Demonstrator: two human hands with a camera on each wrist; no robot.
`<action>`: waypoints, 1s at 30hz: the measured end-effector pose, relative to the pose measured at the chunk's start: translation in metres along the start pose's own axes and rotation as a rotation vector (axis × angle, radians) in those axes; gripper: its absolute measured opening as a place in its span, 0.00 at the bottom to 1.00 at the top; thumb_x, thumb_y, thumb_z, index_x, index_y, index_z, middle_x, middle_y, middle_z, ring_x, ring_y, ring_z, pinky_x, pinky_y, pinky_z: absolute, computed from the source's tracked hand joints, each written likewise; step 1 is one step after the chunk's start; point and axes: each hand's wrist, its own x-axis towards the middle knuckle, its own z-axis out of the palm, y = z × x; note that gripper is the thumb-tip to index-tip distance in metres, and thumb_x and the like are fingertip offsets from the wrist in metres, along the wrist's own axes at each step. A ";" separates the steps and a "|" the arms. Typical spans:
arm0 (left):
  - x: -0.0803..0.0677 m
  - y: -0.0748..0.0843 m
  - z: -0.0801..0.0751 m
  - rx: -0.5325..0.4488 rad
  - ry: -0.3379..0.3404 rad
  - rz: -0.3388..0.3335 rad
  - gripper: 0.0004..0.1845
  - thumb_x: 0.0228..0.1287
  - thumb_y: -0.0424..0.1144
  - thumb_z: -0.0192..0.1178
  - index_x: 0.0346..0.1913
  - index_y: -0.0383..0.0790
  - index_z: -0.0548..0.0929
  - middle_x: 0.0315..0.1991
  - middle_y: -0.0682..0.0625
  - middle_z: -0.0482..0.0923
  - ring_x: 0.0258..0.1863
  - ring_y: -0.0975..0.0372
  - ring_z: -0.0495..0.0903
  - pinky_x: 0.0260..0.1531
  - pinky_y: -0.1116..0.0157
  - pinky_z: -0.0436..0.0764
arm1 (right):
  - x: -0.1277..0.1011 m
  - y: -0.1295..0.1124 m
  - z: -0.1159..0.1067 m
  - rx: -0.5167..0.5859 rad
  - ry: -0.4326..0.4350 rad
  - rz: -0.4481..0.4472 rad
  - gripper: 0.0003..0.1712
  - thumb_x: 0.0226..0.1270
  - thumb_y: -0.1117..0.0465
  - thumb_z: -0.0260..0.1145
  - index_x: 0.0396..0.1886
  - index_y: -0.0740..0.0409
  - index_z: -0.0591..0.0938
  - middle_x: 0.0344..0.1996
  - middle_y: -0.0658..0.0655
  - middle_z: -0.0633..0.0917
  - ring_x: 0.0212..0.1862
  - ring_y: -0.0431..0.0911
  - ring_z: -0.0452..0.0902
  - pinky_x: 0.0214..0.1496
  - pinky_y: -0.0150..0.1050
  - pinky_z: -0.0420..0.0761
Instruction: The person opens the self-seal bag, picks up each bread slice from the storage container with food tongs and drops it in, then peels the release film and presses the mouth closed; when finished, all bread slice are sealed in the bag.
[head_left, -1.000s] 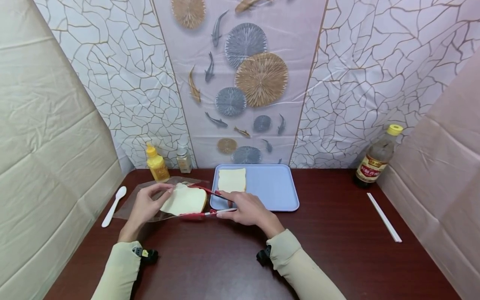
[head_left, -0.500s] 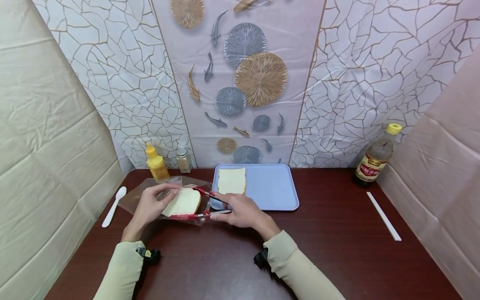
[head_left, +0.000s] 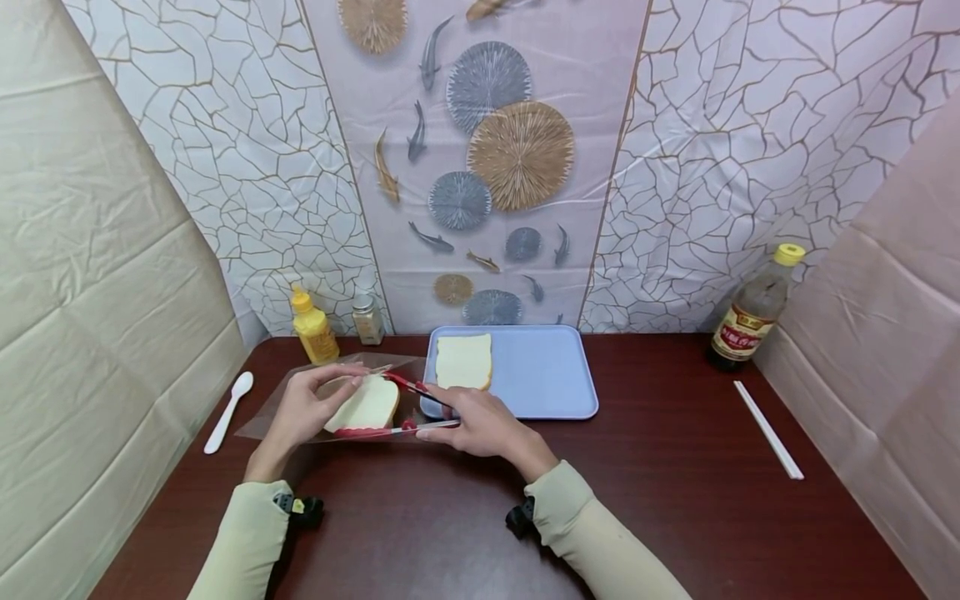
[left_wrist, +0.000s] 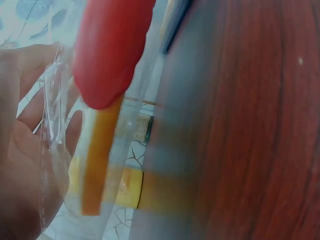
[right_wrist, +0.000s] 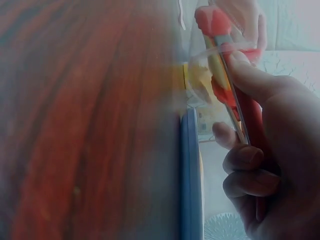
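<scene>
My right hand holds a pair of tongs with red tips. Between those tips is a slice of white bread, inside the mouth of a clear plastic bag. The left hand pinches the bag at its upper edge, thumb and fingers close over the bread. In the left wrist view the red tong tip lies along the crust, with clear film in front of the fingers. Fingers wrap the tongs in the right wrist view.
A blue tray carries another bread slice just behind the right hand. A yellow squeeze bottle and a shaker jar stand behind the bag. A white spoon lies left; chopsticks and a sauce bottle are right.
The bread slice has moved left with the tongs, deeper into the bag. The right hand has shifted slightly left, and the bag's mouth now reaches further right along the tongs.
</scene>
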 end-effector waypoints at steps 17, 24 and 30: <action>-0.002 -0.003 0.003 -0.076 -0.205 0.015 0.10 0.74 0.42 0.72 0.55 0.51 0.93 0.54 0.56 0.92 0.59 0.69 0.86 0.69 0.58 0.82 | 0.001 0.002 -0.001 0.031 -0.070 0.023 0.48 0.72 0.30 0.70 0.85 0.40 0.67 0.40 0.49 0.85 0.34 0.39 0.75 0.36 0.36 0.75; -0.008 -0.023 0.007 -0.043 -0.231 -0.009 0.10 0.75 0.43 0.71 0.54 0.50 0.93 0.51 0.53 0.92 0.55 0.68 0.89 0.59 0.71 0.84 | -0.002 0.005 -0.002 0.121 -0.126 0.032 0.50 0.72 0.29 0.70 0.86 0.43 0.66 0.36 0.45 0.84 0.29 0.36 0.74 0.35 0.34 0.77; -0.007 -0.029 0.006 -0.003 -0.230 -0.030 0.10 0.74 0.47 0.72 0.54 0.55 0.93 0.52 0.56 0.92 0.55 0.66 0.90 0.55 0.72 0.85 | -0.007 0.012 -0.006 0.205 -0.142 0.027 0.50 0.72 0.32 0.72 0.85 0.46 0.66 0.33 0.45 0.83 0.29 0.37 0.75 0.40 0.34 0.77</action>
